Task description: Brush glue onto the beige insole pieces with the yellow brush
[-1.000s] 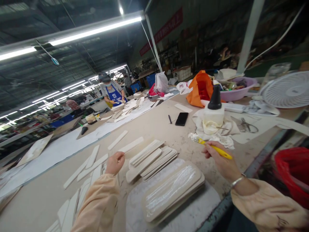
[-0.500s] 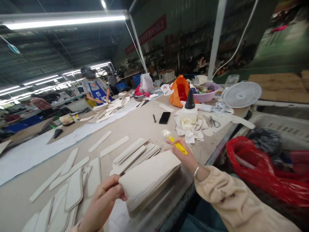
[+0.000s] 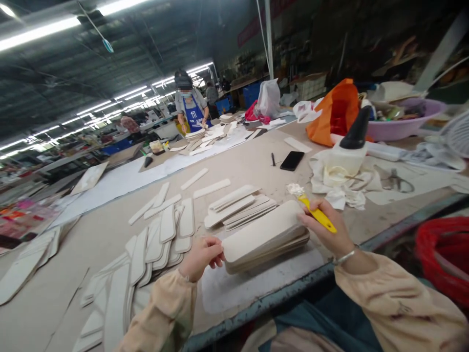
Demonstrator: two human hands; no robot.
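Observation:
A pale rounded board [image 3: 262,232] lies over the top of a stack of like boards [image 3: 271,259], slightly raised along its near side. My left hand [image 3: 205,256] pinches the board's left end between thumb and fingers. My right hand [image 3: 328,225] grips a brush [image 3: 318,215] by its yellow handle, its bristles covered in white paste and pointing up and left. Fingers of that same hand touch the board's right end. Just behind the stack sits a pile of narrower pale strips [image 3: 240,208].
Many loose pale pieces [image 3: 137,259] spread to the left. Behind are a black phone [image 3: 292,160], a white bottle with a black cone top [image 3: 346,156], scissors [image 3: 397,182], an orange bag [image 3: 333,112] and a purple basin [image 3: 406,120]. A co-worker [image 3: 192,107] stands across the table.
My left hand has come from beside the strips to the stack, with a board now covering the wet, shiny top piece. My right hand has moved in to the board's right end, keeping the brush.

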